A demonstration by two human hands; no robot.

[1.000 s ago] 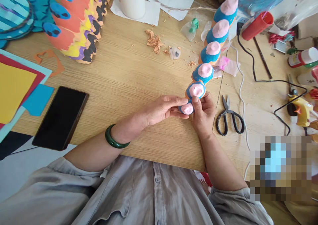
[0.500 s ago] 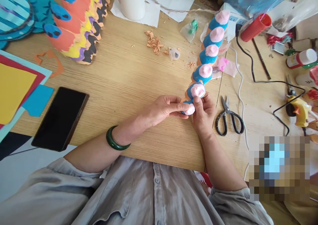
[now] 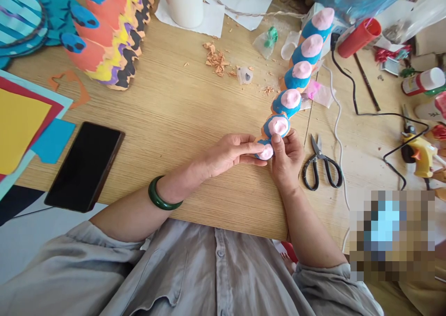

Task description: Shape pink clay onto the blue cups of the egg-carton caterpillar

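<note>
A long row of egg-carton cups (image 3: 292, 80), orange with blue paint and pink tips, slants away from me above the table. My left hand (image 3: 232, 153) grips its near end, fingers on the nearest pink-tipped cup. From the other side my right hand (image 3: 287, 160) pinches the strip, its thumb against the second cup and its fingers partly hidden behind. Black-handled scissors (image 3: 321, 162) lie partly open on the table, just right of my right hand.
A phone (image 3: 84, 166) and coloured paper sheets (image 3: 22, 130) lie at the left. Behind them sits a larger painted carton piece (image 3: 101, 37). Orange scraps (image 3: 216, 60) lie mid-table. Cables, a red cup (image 3: 359, 38) and a yellow glue gun (image 3: 420, 153) are at the right.
The far end of the egg-carton strip has swung to the right and slightly up. Both hands keep their grip at the near end, almost unmoved.
</note>
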